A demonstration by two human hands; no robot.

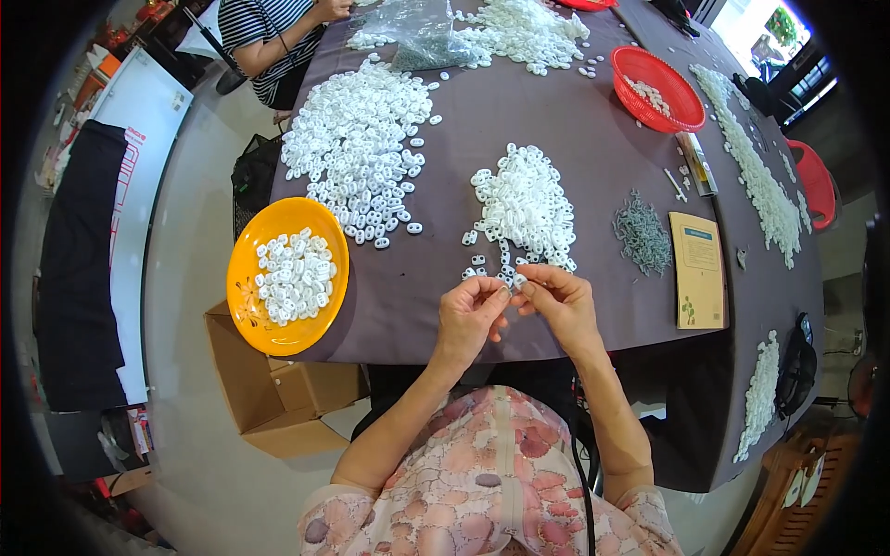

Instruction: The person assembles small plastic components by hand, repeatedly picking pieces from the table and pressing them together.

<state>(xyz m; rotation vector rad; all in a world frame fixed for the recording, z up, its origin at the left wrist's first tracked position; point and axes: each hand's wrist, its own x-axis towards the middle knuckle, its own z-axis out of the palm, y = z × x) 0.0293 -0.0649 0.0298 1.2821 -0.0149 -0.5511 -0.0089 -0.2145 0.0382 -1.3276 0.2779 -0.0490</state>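
My left hand (pixel 471 315) and my right hand (pixel 560 304) meet at the table's near edge, fingertips pinched together. Between them is a small white oval plastic piece (pixel 519 280), mostly covered by my fingers. Just beyond my fingertips lies a heap of white oval pieces with two holes (pixel 527 199), a few of them loose at its near side. To the right of that heap sits a pile of small grey screw-like parts (pixel 642 233). An orange plate (pixel 243 310) at the left holds more white pieces.
A yellow-brown booklet (pixel 700 278) and a narrow box (pixel 697 165) lie right. Farther back stand a red basket (pixel 688 104) and a clear bag (pixel 417 37) with grey parts. A larger white heap (pixel 352 139) lies left. An open carton (pixel 278 398) is below. Another person (pixel 269 46) sits far left.
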